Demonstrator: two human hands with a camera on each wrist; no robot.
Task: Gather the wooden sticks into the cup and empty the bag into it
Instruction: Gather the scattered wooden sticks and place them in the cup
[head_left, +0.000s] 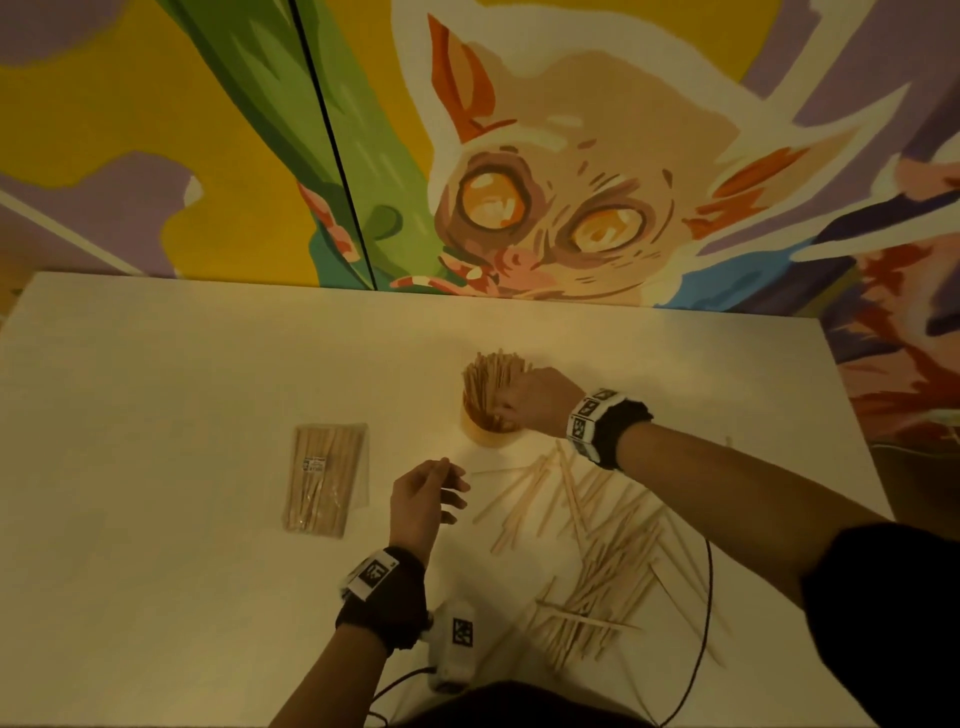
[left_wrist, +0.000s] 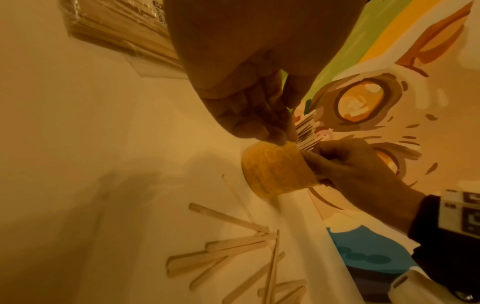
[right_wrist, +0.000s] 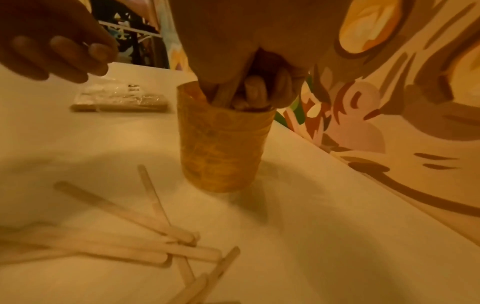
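An orange patterned cup (head_left: 487, 436) stands mid-table, crammed with wooden sticks (head_left: 488, 376) that fan out of its top. My right hand (head_left: 511, 402) is at the cup's mouth, its fingers (right_wrist: 255, 88) curled round a bundle of sticks going into the cup (right_wrist: 223, 148). My left hand (head_left: 452, 486) hovers a little in front and left of the cup, its fingers (left_wrist: 249, 119) loosely bent and nothing seen in them. A clear bag of sticks (head_left: 324, 478) lies flat to the left. Several loose sticks (head_left: 597, 566) lie scattered on the table (head_left: 156, 389) at front right.
A white device with a black marker (head_left: 456, 644) lies near the front edge, and a thin black cable (head_left: 704, 613) runs past the loose sticks. A painted mural wall (head_left: 545, 182) rises right behind the table's far edge. Bare tabletop stretches left of the bag.
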